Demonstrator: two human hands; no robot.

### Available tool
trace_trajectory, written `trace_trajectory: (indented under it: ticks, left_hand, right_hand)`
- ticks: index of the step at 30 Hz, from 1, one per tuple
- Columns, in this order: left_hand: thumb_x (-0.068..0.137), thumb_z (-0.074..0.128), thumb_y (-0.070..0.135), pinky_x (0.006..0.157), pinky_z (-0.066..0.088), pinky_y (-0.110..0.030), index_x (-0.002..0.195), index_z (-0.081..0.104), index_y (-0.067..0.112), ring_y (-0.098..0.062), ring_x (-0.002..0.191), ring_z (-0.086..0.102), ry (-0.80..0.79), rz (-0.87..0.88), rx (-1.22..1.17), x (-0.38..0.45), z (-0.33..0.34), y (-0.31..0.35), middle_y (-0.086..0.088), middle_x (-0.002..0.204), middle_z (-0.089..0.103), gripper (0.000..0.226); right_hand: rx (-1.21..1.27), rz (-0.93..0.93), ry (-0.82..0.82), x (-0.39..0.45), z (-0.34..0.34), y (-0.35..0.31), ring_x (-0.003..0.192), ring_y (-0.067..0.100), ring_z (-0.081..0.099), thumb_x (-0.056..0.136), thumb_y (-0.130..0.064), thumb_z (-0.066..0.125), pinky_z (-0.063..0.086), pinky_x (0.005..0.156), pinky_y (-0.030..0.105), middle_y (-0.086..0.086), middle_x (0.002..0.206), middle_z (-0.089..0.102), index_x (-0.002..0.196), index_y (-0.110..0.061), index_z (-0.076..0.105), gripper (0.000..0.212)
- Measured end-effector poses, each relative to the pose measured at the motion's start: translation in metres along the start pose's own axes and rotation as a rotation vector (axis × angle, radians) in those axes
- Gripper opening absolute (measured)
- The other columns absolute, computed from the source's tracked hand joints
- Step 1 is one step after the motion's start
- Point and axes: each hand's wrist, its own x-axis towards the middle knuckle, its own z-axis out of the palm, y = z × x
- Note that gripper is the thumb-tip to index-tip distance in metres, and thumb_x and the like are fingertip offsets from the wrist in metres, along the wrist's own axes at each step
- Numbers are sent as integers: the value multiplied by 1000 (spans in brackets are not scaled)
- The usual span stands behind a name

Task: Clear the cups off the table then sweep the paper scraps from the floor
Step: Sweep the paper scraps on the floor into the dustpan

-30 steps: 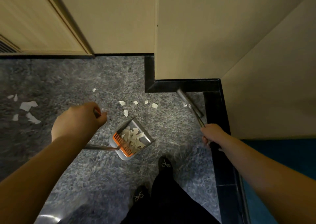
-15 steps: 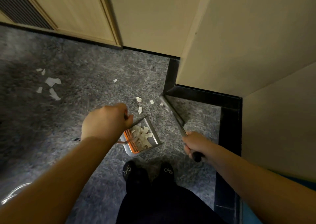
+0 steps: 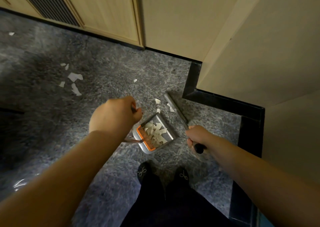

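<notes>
- Gripping the dustpan handle (image 3: 134, 109), the left hand (image 3: 115, 116) is curled into a fist above and to the left of the pan.
- Dustpan (image 3: 168, 136): grey, resting on the floor (image 3: 103, 67) directly ahead of the person's dark shoes (image 3: 144, 170); an orange comb (image 3: 146, 138) lines its near edge.
- Paper scraps in the pan (image 3: 156, 133): a white pile covering most of the tray.
- Right hand (image 3: 197, 137): fingers wrapped around the broom handle (image 3: 199, 147), whose black end projects toward the wrist.
- Broom head (image 3: 173, 105): a grey bar angled on the floor just beyond the open mouth of the pan, near the black baseboard (image 3: 223, 102).
- Loose scraps (image 3: 158, 105): a few pieces lie between broom head and pan.
- Further scraps (image 3: 74, 81): a cluster lies well apart, on the floor to the left.
</notes>
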Motion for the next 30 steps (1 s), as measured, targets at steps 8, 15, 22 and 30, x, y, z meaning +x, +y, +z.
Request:
trace_trajectory:
  ticks: [8, 15, 22, 30]
  left_hand:
    - [88, 61, 44, 52, 30, -26, 82, 58, 24, -23, 65, 50, 48, -42, 55, 42, -24, -36, 2, 69, 54, 21]
    - [93, 56, 44, 45, 23, -25, 81, 57, 19, -18, 52, 39, 13, -73, 105, 68, -9, -48, 0, 61, 45, 27]
    - [94, 55, 43, 47, 27, -27, 88, 59, 17, -21, 54, 40, 11, -53, 123, 82, -9, -54, 1, 61, 41, 28]
    - [94, 54, 41, 47, 31, -28, 86, 59, 15, -24, 54, 45, 23, -38, 144, 79, -10, -54, -3, 63, 47, 28]
  right_hand:
    - [-107, -20, 7, 13, 26, -30, 55, 25, 46, 100, -12, 38, 38, 56, 37, 16, 66, 54, 122, -1, 53, 29]
    - [-305, -56, -83, 13, 31, -34, 47, 18, 48, 100, -11, 39, 40, 48, 26, 8, 58, 54, 90, -8, 48, 13]
    - [-290, -20, -202, -9, 51, -35, 44, 13, 49, 102, -17, 38, 38, 41, 20, 7, 60, 55, 148, -15, 23, 48]
    - [-174, -15, -359, -24, 66, -26, 42, 10, 41, 102, -17, 38, 37, 41, 21, 2, 53, 48, 140, -12, 33, 39]
